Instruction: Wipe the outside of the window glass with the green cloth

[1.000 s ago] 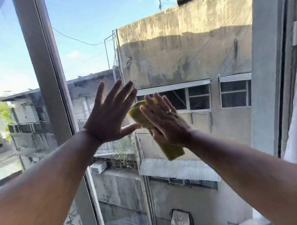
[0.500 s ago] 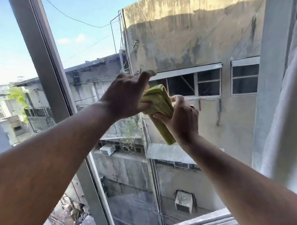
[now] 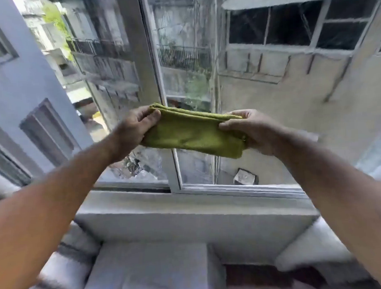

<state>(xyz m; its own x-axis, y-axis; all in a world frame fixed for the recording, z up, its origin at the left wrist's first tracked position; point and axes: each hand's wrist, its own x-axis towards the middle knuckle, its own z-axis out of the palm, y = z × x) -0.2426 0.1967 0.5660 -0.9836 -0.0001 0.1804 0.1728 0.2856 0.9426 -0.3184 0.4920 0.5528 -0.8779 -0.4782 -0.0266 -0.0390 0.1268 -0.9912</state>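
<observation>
The green cloth is folded into a flat strip and held level between both hands, in front of the window. My left hand pinches its left end, and my right hand grips its right end. The window glass fills the upper half of the view, split by a white upright frame bar. The cloth is off the glass, on the room side of the frame.
A white sill runs below the window, with white cushioned furniture under it. Through the glass I see a beige building wall with dark windows, and a deep drop to a yard below.
The view has tipped down from sky to sill. Both hands came off the glass, drew back and lowered, and now stretch the folded cloth flat between them.
</observation>
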